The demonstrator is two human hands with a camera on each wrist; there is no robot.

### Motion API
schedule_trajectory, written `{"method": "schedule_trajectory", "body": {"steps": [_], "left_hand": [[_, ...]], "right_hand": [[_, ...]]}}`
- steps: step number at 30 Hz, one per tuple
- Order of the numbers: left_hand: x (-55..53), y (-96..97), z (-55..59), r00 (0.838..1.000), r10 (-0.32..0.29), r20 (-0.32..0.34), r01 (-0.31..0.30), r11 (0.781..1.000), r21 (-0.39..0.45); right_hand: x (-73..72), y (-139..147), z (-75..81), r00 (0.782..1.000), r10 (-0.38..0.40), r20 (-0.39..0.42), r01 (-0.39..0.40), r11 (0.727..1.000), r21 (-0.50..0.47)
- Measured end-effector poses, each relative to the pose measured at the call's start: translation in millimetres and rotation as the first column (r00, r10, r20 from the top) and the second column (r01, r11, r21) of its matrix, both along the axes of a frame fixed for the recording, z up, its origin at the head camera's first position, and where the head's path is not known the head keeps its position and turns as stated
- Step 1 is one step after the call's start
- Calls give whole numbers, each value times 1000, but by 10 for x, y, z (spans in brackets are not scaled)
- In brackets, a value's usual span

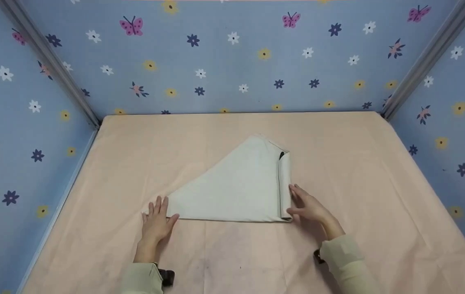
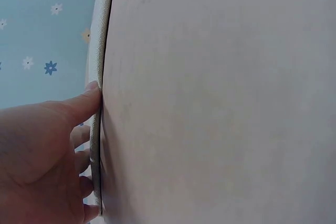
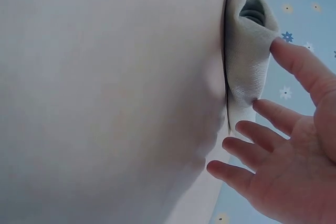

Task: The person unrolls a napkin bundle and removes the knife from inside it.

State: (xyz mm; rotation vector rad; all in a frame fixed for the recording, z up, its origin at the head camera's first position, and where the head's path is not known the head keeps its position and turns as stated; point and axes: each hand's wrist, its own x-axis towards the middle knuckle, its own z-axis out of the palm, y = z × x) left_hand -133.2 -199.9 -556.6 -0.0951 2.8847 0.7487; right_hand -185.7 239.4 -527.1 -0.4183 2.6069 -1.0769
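A pale grey-green folded cloth lies flat on the covered table, tapering to a narrow end at the left. Its right edge is turned over into a thick rolled strip; the roll's open end shows dark layers inside in the right wrist view. My left hand rests on the narrow left end with fingers extended and thumb at the near edge. At the right side, my right hand touches the roll with thumb and index fingertips, its other fingers spread and nearly straight in the right wrist view.
A peach-coloured sheet with light creases covers the table. Blue flower-and-butterfly panels stand behind it and on both sides, with grey posts at the back corners. A black strap device is on the left wrist.
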Motion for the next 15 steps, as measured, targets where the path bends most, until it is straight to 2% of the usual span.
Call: {"method": "schedule_trajectory", "body": {"steps": [7,15], "left_hand": [[-2,1,1,1000,-8,3,8,1000,-8],[-5,-11,-8,1000,-15,0,15,1000,-15]], "right_hand": [[26,-27,10,999,-44,16,44,999,-24],[58,-164,11,991,-130,-33,126,988,-92]]}}
